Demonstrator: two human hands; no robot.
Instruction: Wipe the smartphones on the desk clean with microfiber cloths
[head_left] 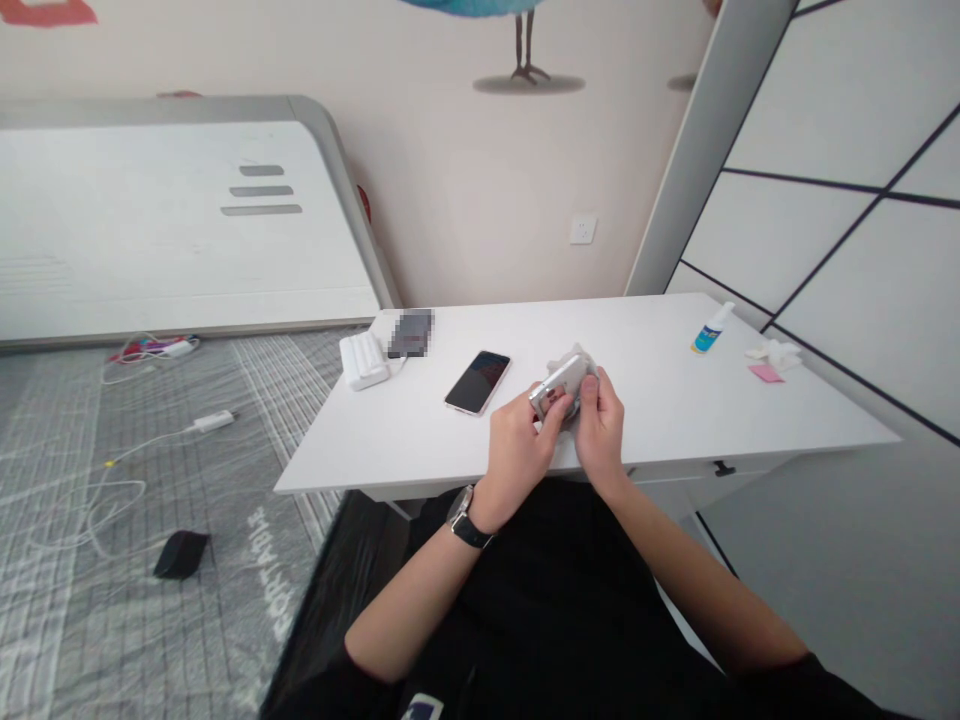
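Observation:
Above the front part of the white table, my left hand is closed on a silvery-white smartphone, held tilted on its edge. My right hand is closed around a thin grey cloth, which is bunched behind and beside that phone. The right thumb presses at the phone's right end; the fingers behind are hidden. A second smartphone with a dark screen lies flat on the table, just left of my hands.
A white power bank or charger with a cable sits at the table's left edge, beside a blurred dark item. On the right are a spray bottle, a pink slip and crumpled white tissue. A bed adjoins the left side.

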